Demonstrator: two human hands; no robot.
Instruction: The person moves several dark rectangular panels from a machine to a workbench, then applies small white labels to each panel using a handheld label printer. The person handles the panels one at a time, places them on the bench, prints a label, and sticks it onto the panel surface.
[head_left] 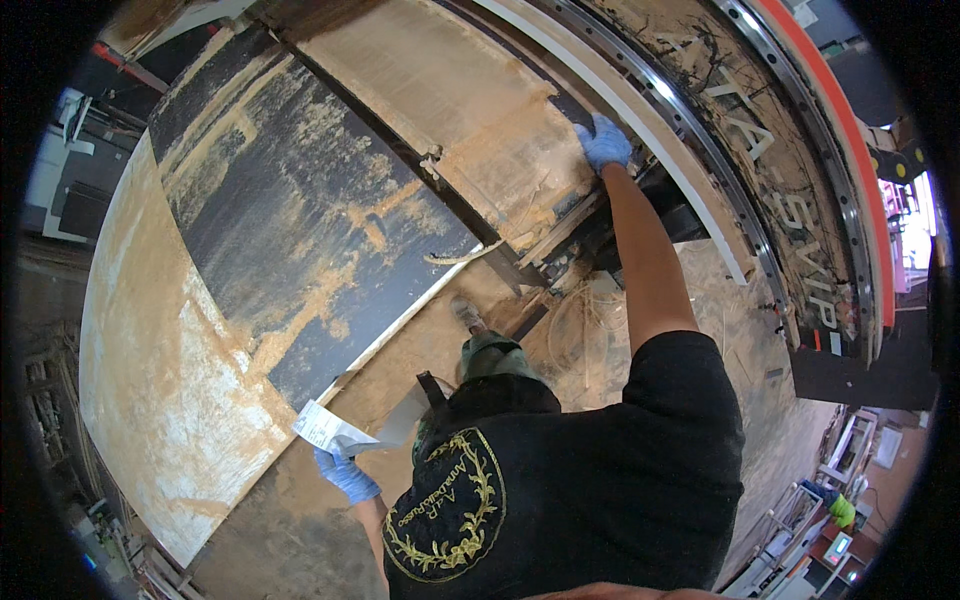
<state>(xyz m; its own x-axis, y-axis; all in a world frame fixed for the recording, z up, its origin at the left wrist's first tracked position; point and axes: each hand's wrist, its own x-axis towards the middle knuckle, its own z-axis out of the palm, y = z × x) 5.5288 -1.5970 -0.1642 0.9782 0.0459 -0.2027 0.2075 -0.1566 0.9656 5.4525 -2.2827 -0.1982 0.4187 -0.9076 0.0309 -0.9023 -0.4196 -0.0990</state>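
Observation:
My left hand, in a blue glove, is closed on a strip of white paper labels with print on it; the strip's tail bends back toward my body. Out at arm's length, my right hand, also gloved in blue, rests at the edge of a sawdust-covered panel, beside a curved-looking rail. Its fingers are spread and I see nothing held in them. A dark board, streaked with sawdust, lies to the left of that panel, with a dark gap between them.
A pale, dusty sheet lies at the far left. Along the right run a metal guide rail and a machine beam with a red edge. Sawdust and scraps cover the floor near my foot. Frames and racks stand at lower right.

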